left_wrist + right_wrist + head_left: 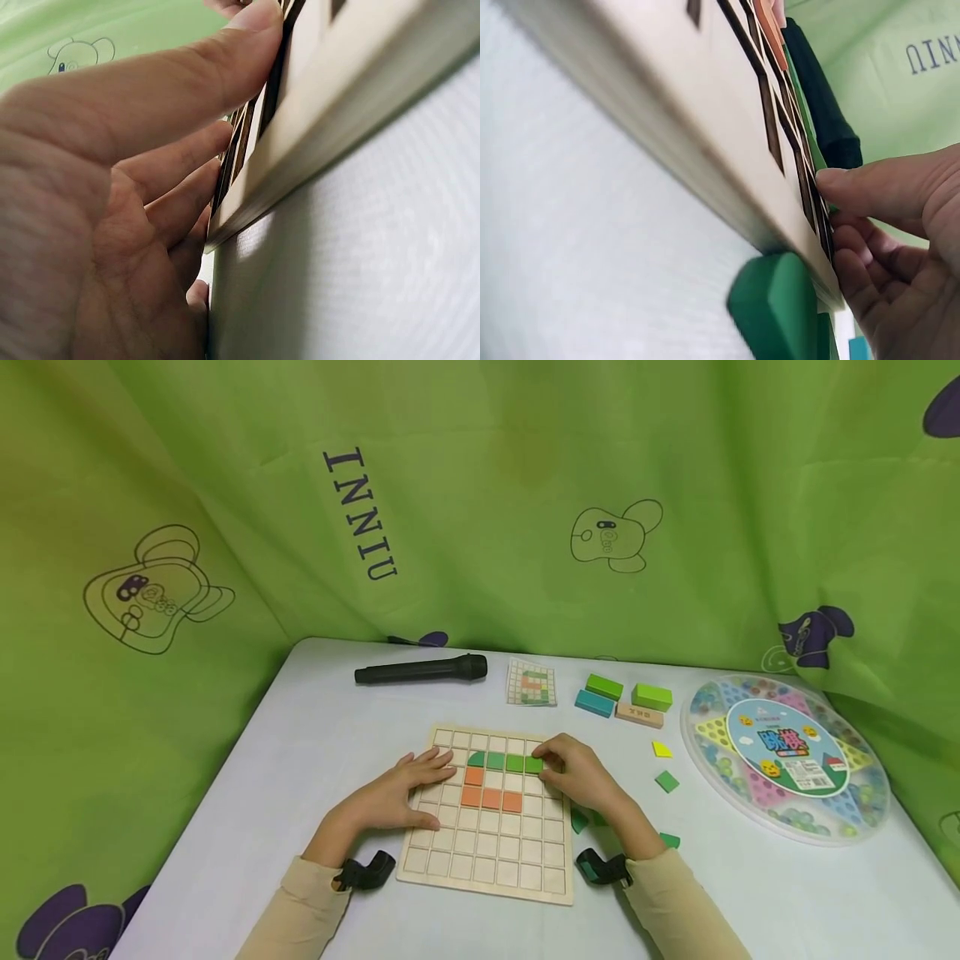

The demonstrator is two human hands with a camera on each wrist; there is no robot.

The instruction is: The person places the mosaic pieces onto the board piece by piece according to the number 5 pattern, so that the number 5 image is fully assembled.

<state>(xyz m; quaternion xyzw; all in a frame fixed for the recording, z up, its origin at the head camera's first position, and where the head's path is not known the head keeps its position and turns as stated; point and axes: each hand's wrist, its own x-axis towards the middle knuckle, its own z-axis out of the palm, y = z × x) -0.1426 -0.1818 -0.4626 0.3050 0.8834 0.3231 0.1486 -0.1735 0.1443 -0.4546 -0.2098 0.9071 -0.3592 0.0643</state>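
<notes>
A wooden grid board [480, 866] lies on the table, a row of green tiles [496, 762] near its top and several orange tiles [492, 798] below. My left hand [390, 795] rests on the board's left side with fingers spread; in the left wrist view its thumb [255, 30] lies over the board's edge. My right hand [581, 770] is at the right end of the green row, pinching the last green tile [533, 765] between thumb and forefinger. In the right wrist view, the thumb [855, 186] and curled fingers mostly hide that tile.
Loose green pieces [667, 782] and a yellow piece [662, 749] lie right of the board. Behind are a pattern card [532, 682], a black microphone [420, 670] and several blocks [652, 697]. A round game box [786, 760] stands at the right. Green cloth [480, 527] hangs behind the table.
</notes>
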